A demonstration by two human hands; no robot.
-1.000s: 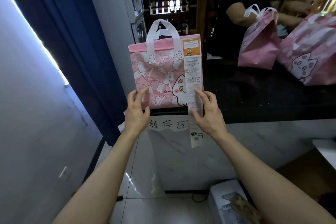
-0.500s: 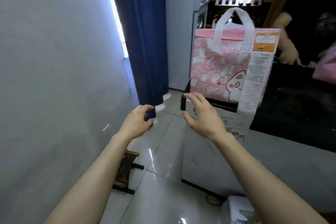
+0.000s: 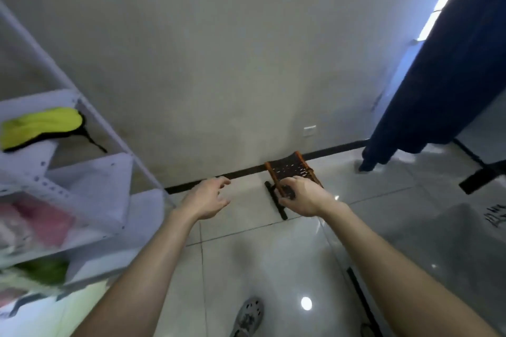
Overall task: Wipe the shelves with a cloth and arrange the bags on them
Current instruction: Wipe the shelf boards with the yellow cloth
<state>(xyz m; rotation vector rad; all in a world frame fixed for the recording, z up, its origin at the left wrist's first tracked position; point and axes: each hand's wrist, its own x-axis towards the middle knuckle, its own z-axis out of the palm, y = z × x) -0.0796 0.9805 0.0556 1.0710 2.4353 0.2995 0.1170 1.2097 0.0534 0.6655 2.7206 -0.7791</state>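
Observation:
A white metal shelf unit (image 3: 90, 172) stands at the left against the wall. A yellow-green cloth (image 3: 41, 124) with a black edge lies on its upper shelf. A blurred pink bag (image 3: 41, 224) sits on the shelf below it, and something green (image 3: 46, 271) lies lower still. My left hand (image 3: 208, 200) and my right hand (image 3: 304, 197) hang in mid-air over the floor, to the right of the shelves. Both have loosely curled fingers and hold nothing.
A small folding stool (image 3: 290, 169) with orange legs stands on the tiled floor by the wall, behind my right hand. A dark blue curtain (image 3: 438, 76) hangs at the right. The marble counter front (image 3: 451, 241) is at the lower right, and my grey shoe (image 3: 247, 314) shows at the bottom.
The view has swung left, away from the counter to the wall and shelves. The pink bag on the counter has left the frame. Both hands let go of it and now hang empty.

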